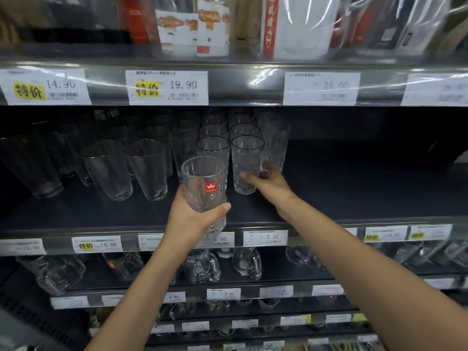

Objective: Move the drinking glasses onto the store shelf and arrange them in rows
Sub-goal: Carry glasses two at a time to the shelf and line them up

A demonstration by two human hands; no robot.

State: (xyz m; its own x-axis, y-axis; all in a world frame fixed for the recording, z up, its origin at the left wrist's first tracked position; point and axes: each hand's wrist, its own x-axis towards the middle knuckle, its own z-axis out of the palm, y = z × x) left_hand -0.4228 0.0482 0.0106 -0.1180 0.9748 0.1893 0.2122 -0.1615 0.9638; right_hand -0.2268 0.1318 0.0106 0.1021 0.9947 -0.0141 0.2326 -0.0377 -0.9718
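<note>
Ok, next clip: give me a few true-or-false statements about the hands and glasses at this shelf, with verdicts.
1. The left hand holds a textured glass bearing a red sticker. True.
2. The right hand hangs free below the shelves. False: it reaches onto the middle shelf and holds the base of an end glass beside the rows.
3. The rowed glasses lie on their sides. False: they stand upright, mouths up.
4. A price tag on the shelf's front edge reads 7.50. True.
</note>
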